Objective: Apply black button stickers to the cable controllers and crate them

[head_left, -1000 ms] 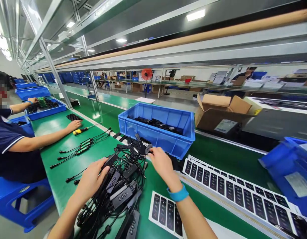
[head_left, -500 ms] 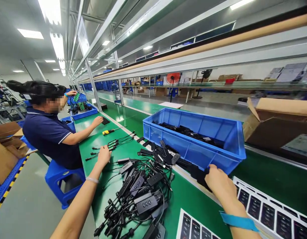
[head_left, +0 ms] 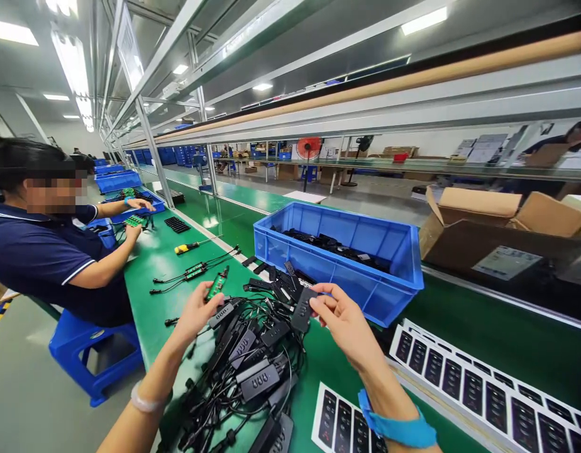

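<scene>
My left hand pinches a small green circuit board between thumb and fingers, just above the green bench. In my right hand is a flat black plastic cover, gripped at its right edge. Between and below both hands lies a heap of black cable boxes with tangled leads. Loose black covers are strewn behind the heap, against the blue bin. To the left of them, two wired circuit boards rest on the bench.
A blue bin holding black parts stands behind my right hand. Sheets of black labels lie at right, near an open cardboard box. A yellow screwdriver lies farther back. At left a co-worker handles a green board.
My left hand has lifted a circuit board from the bench. My right hand has come from the bin's edge toward the middle with a black cover. The view has turned slightly right.
</scene>
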{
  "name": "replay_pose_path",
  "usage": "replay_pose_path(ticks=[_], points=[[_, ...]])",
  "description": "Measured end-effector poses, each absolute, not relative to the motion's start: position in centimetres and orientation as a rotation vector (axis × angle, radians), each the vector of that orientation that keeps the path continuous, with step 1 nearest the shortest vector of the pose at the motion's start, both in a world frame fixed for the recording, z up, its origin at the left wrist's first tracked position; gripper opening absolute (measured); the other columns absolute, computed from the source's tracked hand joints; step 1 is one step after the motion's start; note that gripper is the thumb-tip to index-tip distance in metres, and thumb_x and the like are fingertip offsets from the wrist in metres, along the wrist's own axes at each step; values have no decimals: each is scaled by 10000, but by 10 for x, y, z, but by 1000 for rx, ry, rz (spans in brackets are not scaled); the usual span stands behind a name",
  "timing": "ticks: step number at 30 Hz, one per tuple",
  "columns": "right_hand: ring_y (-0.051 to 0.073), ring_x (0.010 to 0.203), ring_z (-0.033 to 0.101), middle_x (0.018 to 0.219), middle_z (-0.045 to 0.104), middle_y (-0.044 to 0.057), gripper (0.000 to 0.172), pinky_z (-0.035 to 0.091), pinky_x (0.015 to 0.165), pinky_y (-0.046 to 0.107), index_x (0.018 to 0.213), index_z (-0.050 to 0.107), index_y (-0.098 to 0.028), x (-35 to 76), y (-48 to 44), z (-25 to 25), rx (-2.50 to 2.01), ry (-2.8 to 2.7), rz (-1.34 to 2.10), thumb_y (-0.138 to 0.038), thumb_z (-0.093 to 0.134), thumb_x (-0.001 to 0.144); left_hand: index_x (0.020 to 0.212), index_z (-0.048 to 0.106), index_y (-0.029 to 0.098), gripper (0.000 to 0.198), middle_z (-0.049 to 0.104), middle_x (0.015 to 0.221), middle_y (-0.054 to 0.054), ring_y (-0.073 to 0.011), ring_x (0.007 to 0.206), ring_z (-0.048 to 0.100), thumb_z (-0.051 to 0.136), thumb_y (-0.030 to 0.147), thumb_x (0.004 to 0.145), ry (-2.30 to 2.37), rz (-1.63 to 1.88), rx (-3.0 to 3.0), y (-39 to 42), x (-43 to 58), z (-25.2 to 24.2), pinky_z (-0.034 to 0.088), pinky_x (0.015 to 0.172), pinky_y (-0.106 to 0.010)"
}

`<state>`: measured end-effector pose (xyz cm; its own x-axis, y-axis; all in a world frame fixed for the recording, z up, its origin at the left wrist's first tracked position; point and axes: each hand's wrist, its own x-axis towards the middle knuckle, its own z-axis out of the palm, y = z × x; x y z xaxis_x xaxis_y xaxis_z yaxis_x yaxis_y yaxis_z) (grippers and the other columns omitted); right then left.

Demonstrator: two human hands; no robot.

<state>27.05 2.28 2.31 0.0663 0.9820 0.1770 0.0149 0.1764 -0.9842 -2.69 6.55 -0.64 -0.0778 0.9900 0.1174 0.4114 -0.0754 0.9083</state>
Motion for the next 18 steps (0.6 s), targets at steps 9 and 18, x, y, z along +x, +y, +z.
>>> replay_pose_path(ticks=[9,18], points=[[147,620,631,750,558,-26,445,448,517,237,904,556,-207,223,3,17,-952,-1207,1223,-525,766,674,1224,538,142,562,666,1105,-133,-153,713,665,722,359,739,876,933,1277,-5,37,13,454,494,-194],[137,605,642,735,533,-42,366,442,509,223,890,564,-200,221,3,12,-928,-1246,1219,-457,754,711,1153,674,167,519,689,1107,-85,-176,855,695,824,261,665,781,862,1233,-14,47,15,498,688,-193]])
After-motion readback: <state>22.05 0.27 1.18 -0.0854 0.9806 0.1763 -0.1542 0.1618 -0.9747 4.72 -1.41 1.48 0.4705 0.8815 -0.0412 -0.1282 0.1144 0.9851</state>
